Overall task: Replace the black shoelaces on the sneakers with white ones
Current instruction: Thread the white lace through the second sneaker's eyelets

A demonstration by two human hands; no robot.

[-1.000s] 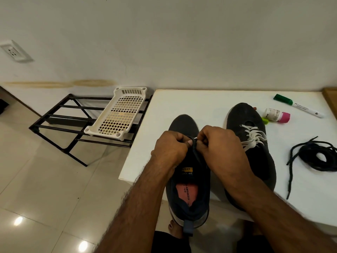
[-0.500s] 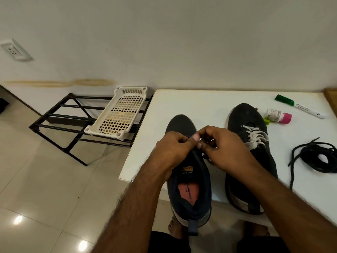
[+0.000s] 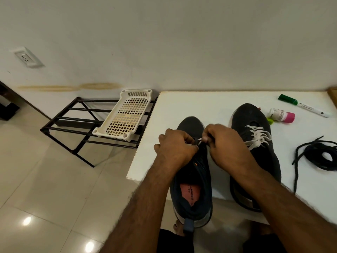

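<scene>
Two dark sneakers stand on the white table (image 3: 182,105). The left sneaker (image 3: 193,179) hangs over the table's front edge, its pink insole showing. My left hand (image 3: 175,148) and my right hand (image 3: 224,143) meet over its eyelets, and both pinch a white lace (image 3: 200,141) of which only a short piece shows between the fingertips. The right sneaker (image 3: 255,143) carries a white lace (image 3: 257,136) through its eyelets. A loose black lace (image 3: 317,156) lies coiled at the table's right.
A green-capped marker (image 3: 302,105) and a small bottle with a pink cap (image 3: 281,115) lie behind the right sneaker. Left of the table stands a black metal rack (image 3: 73,123) holding a cream plastic tray (image 3: 127,115). Tiled floor lies below.
The hands have shifted slightly toward the toe of the left sneaker. A bit of white lace now shows between the fingertips. The shoes stay in place.
</scene>
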